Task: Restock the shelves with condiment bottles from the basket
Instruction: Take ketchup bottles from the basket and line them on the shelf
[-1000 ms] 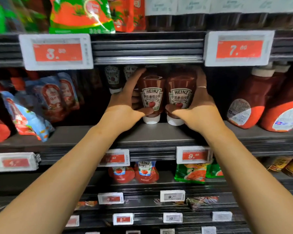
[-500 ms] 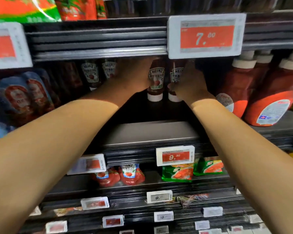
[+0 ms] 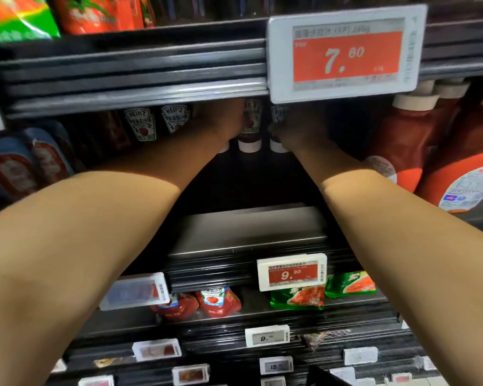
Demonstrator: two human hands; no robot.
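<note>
Both my arms reach deep into the dark shelf (image 3: 248,227). My left hand (image 3: 221,123) grips an upside-down Heinz ketchup bottle (image 3: 250,129) with a white cap. Beside it, my right hand (image 3: 299,129) grips a second Heinz ketchup bottle (image 3: 278,135), mostly hidden by my fingers and the price tag. The two bottles stand close together, far back on the shelf. Two more Heinz bottles (image 3: 156,123) stand to the left of my left hand. The basket is out of view.
A large price tag reading 7.80 (image 3: 346,51) hangs from the shelf above and hides part of my right hand. Big red sauce bottles (image 3: 418,140) stand to the right, blue pouches (image 3: 37,160) to the left. Lower shelves hold ketchup pouches (image 3: 215,300) and green packets (image 3: 299,298).
Both hands have pushed the two ketchup bottles from the shelf's front edge to deep at the back. The camera has moved closer and to the right.
</note>
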